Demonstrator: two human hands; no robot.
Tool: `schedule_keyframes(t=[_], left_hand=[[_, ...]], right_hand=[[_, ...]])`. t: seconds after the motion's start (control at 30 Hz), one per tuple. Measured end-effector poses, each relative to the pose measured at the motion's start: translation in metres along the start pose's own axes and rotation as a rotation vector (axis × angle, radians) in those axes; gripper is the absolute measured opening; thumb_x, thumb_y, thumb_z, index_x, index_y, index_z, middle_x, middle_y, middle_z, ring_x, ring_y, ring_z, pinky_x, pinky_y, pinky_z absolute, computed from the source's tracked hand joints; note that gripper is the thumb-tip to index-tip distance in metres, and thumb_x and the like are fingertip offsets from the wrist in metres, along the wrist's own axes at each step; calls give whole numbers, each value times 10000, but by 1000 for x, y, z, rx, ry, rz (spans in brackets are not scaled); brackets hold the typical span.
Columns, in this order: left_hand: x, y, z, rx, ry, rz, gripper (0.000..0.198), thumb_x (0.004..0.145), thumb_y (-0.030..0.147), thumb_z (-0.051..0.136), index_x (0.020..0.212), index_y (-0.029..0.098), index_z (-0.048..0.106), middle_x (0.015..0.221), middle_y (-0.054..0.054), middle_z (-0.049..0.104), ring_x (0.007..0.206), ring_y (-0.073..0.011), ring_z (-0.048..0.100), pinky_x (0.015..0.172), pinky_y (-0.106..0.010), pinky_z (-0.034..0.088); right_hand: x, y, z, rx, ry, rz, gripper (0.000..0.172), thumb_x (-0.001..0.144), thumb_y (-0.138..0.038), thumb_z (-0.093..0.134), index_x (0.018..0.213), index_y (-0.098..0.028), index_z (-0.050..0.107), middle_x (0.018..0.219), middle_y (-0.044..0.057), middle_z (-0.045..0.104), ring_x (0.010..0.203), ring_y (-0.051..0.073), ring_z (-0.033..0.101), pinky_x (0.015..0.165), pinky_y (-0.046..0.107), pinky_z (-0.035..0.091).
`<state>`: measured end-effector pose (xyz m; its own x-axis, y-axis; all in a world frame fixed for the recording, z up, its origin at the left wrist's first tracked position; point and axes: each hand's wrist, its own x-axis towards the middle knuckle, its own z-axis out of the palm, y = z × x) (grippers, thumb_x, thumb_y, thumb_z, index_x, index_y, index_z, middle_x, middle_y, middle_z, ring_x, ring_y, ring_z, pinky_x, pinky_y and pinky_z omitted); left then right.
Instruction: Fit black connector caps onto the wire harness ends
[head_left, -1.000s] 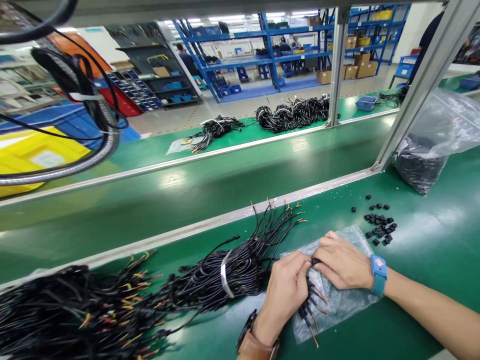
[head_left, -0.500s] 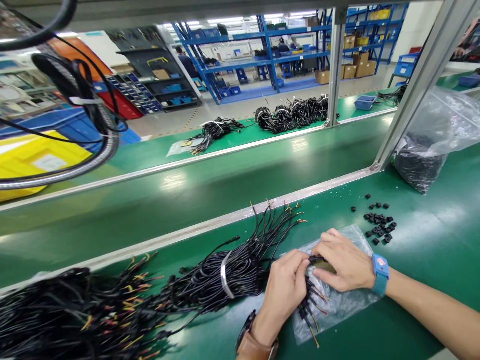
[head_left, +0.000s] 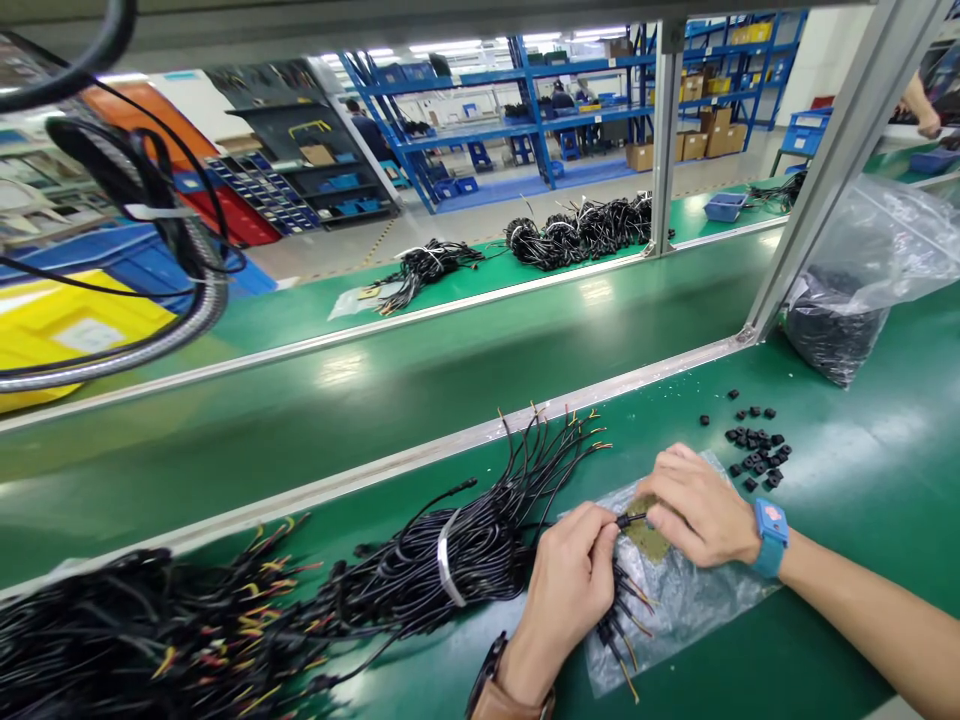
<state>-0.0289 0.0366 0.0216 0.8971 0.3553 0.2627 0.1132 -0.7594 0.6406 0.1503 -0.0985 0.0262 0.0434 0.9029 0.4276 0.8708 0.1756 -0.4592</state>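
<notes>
My left hand [head_left: 574, 560] pinches a black cable [head_left: 624, 521] by its thick connector end, with the fingertips closed round it. The cable's thinner part runs right to my right hand [head_left: 701, 510], whose thumb and forefinger close on its tip. Below the hands lies a clear plastic bag [head_left: 705, 610] with a yellow-brown patch [head_left: 646, 540] on it. Several short black leads [head_left: 619, 620] with bare coloured wire ends fan out beneath my left hand. Small black square pieces [head_left: 761, 455] lie loose beyond my right hand.
A tied bundle of black cables [head_left: 480, 555] lies left of my hands, and a larger cable heap [head_left: 112, 630] sits farther left. A plastic bag of black parts [head_left: 836, 325] stands by the metal post [head_left: 817, 170]. A metal rail [head_left: 375, 465] crosses the green bench.
My right hand has shifted slightly right and up, baring more of the cable and the yellow-brown patch. My left hand keeps its grip. A person's hand has appeared at the far right.
</notes>
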Motion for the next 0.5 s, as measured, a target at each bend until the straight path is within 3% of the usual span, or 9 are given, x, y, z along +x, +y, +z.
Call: schedule_keyframes(t=[0.1,0.2,0.3,0.37,0.5], left_hand=[[0,2,-2,15,19,19,214,1015,219,431,872,199,590,753,-14,587,712,-153,560,658,-282,408],[0,6,-7,74,36,95,187,983,205,447,861,195,587,733,-19,586,695,-165,528,636,-307,385],[-1,10,-14,147,-14,239,209,934,198,443,770,196,572,701,-29,573,691,-185,498,625,-339,360],[-1,12,-16,212,-8,306,243,916,200,449,693,195,546,719,-44,586,741,-203,522,667,-365,386],[1,11,-10,492,236,187,209,934,183,511,745,176,599,1053,-126,667,1083,-302,567,916,-472,433]], right_hand=[[1,13,-7,-137,136,184,255,1034,-243,361,1051,-162,603,926,81,657,860,237,531,810,400,371],[0,29,-8,-430,196,442,249,1013,-230,440,1164,-140,616,1072,130,651,1011,295,524,831,412,390],[-6,44,-7,-681,122,615,310,979,-206,507,1257,-120,611,1175,176,620,1086,348,493,800,419,396],[-9,52,-6,-745,33,652,296,969,-162,506,1232,-123,636,1127,178,626,1050,344,504,770,410,395],[-12,61,-6,-723,-50,648,264,964,-84,475,1111,-139,688,999,144,625,961,304,522,774,391,403]])
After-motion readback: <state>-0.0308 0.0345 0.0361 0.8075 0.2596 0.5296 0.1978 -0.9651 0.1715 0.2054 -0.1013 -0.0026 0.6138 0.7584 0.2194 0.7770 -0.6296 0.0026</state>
